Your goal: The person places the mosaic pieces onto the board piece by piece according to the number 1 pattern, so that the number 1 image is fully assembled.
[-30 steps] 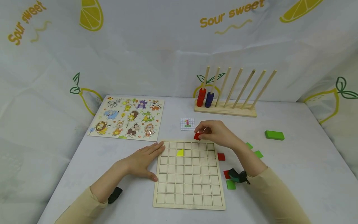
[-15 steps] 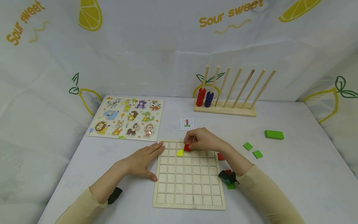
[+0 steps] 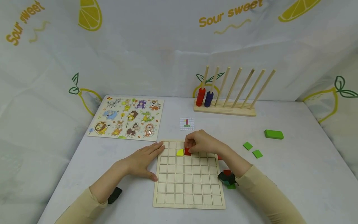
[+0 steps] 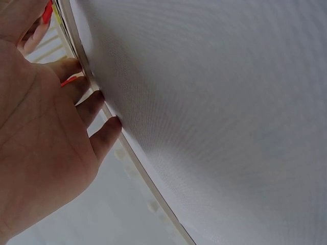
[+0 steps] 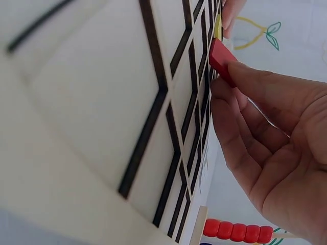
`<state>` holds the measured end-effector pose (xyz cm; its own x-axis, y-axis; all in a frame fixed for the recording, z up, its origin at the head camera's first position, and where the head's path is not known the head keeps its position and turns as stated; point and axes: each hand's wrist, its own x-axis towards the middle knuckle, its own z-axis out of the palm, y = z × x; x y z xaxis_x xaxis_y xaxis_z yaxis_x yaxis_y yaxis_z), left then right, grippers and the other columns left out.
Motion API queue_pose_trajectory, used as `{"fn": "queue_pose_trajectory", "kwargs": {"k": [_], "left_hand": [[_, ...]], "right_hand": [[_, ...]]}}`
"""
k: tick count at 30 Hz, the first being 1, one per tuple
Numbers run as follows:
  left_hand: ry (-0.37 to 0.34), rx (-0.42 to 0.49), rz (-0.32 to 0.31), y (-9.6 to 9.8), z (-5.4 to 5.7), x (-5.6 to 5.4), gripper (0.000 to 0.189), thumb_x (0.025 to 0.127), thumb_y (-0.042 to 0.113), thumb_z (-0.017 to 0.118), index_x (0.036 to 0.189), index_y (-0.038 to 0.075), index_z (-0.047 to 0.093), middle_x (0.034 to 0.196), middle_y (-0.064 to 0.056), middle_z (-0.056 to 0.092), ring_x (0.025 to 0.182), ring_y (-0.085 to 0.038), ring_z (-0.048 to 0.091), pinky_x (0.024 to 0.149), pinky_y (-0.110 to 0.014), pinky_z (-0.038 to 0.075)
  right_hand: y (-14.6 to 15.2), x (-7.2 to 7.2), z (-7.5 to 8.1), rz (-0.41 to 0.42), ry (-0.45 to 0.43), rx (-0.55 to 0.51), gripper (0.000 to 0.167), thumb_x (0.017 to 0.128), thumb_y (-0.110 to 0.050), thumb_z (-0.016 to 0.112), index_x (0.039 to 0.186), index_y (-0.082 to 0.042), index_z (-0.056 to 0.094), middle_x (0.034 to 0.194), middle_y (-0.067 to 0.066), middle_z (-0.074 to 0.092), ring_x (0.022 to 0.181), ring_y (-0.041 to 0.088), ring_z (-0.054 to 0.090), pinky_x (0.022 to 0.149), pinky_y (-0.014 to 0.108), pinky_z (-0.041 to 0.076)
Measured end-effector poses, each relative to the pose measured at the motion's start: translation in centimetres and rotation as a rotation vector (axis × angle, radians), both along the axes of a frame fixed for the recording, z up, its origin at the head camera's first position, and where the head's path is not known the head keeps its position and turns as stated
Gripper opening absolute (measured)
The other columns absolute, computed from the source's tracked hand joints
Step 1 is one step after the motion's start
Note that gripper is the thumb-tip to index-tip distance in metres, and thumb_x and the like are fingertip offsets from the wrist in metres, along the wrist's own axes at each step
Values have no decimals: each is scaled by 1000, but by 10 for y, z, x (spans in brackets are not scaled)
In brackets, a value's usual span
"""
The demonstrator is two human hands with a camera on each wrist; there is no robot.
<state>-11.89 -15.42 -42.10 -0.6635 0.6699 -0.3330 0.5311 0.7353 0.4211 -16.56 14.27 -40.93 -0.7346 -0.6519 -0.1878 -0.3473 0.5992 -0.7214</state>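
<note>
A wooden grid board (image 3: 188, 186) lies on the table in the head view. My right hand (image 3: 204, 143) pinches a red square tile (image 3: 187, 151) between thumb and fingers over a cell in the second row. Directly left of it sits a yellow tile (image 3: 180, 152) with one rounded corner. In the right wrist view the red tile (image 5: 222, 61) is tilted, one edge down at the grid beside the yellow tile (image 5: 218, 26). My left hand (image 3: 141, 161) rests with its fingers spread along the board's left edge; the left wrist view shows its fingertips (image 4: 113, 125) at that edge.
Right of the board lie red tiles (image 3: 227, 172), partly covered by the right arm, and green tiles (image 3: 247, 146). A green block (image 3: 274, 134) is farther right. Behind stand a pattern card (image 3: 187, 123), a peg stand (image 3: 225, 110) with red and blue rings, and an animal puzzle (image 3: 126, 118).
My right hand has carried the red tile from beyond the board's far edge, leftward and nearer, to the cell beside the yellow tile. The left hand has stayed in place.
</note>
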Motion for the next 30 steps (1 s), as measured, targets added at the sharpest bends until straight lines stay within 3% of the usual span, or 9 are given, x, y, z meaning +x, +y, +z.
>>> {"fn": "queue_pose_trajectory", "kwargs": {"k": [17, 30], "left_hand": [[12, 12, -11, 0, 1, 0, 113, 74, 54, 80, 158, 9, 20, 169, -9, 11, 155, -36, 17, 122, -60, 24], [8, 11, -7, 0, 1, 0, 113, 74, 54, 80, 158, 10, 20, 169, -9, 11, 155, -36, 17, 122, -60, 24]], "right_hand": [[-5, 3, 0, -40, 42, 97, 6, 83, -6, 76, 83, -12, 74, 81, -3, 72, 72, 5, 59, 69, 20, 51], [-4, 2, -2, -33, 53, 93, 6, 82, -6, 77, 83, -12, 74, 80, -3, 71, 70, 5, 57, 67, 19, 49]]}}
